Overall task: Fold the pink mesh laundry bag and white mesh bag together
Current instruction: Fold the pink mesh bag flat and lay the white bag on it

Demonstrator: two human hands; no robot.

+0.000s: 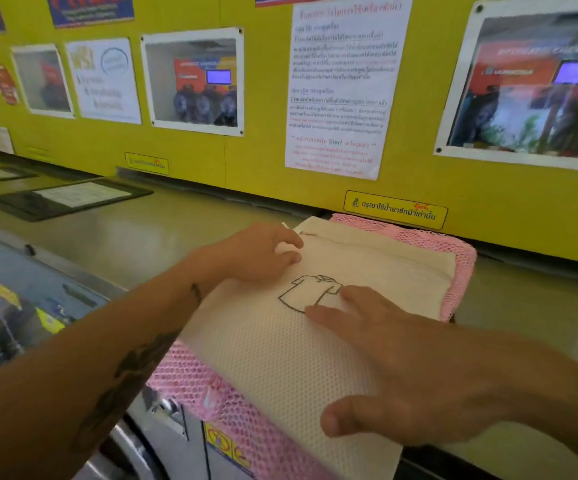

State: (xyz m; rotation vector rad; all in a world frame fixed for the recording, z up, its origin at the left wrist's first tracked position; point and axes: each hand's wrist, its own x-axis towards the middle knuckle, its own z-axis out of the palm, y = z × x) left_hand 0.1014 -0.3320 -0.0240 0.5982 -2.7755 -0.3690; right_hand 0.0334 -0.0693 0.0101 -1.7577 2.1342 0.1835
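Observation:
A white mesh bag (280, 355) with a black shirt outline drawn on it lies flat on top of a pink mesh laundry bag (190, 375). The pink one sticks out along the near left edge and at the far right corner, and its near end hangs over the machine's front. My left hand (259, 252) rests at the white bag's far left edge, fingers curled on the fabric. Flat on the white bag near the shirt drawing lies my right hand (401, 368), fingers spread, holding nothing.
The bags lie on the grey top of a washing machine (149, 237) against a yellow wall (266, 161) with posters and notices. A black-framed sheet (69, 199) lies on the top at far left. The machine front (162, 441) drops away below.

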